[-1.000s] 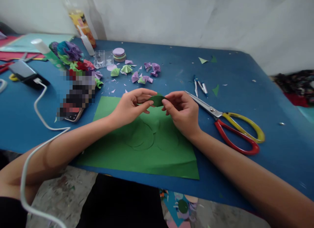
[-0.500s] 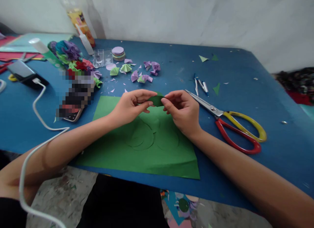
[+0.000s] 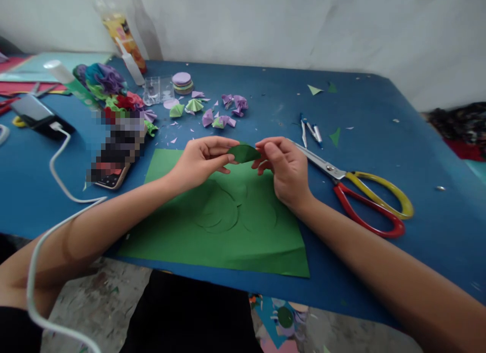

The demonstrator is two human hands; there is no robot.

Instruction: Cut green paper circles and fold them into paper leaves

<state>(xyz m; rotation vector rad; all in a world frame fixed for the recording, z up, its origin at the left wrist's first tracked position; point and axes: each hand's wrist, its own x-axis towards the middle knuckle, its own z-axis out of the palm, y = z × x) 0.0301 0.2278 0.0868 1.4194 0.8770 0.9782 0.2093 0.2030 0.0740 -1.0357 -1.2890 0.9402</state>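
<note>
The step in hand looks like shaping a small folded piece of dark green paper [image 3: 243,154] by its crease. It is held up between the hands, above the far edge of a large sheet of green paper [image 3: 266,251]. The left hand [image 3: 199,163] pinches its left end between thumb and fingers. The right hand [image 3: 290,173] is loosely curled at the other end, its thumb lifted off the paper; whether its fingertips touch the edge is hard to tell. As I judge it, any further crease calls for the left grip to stay steady, the layers to be kept aligned and the right thumb to press lightly along the fold.

The piece has one bowed edge and narrows toward its ends, like a rounded shape doubled over; it looks thin yet stiff enough to hold its form. Below the grip, the sheet bears curved lines and a slightly rippled near corner. To the right of the grip lie metal scissors with one red and one yellow handle [image 3: 329,168], and beyond their tips a blue and silver drawing compass [image 3: 316,134]. Beyond the grip and to its left, crumpled purple paper pieces [image 3: 240,106], a pleated light green paper piece [image 3: 194,105] and a stack of pastel paper discs [image 3: 183,82] sit on the blue worktop [image 3: 379,120].
</note>
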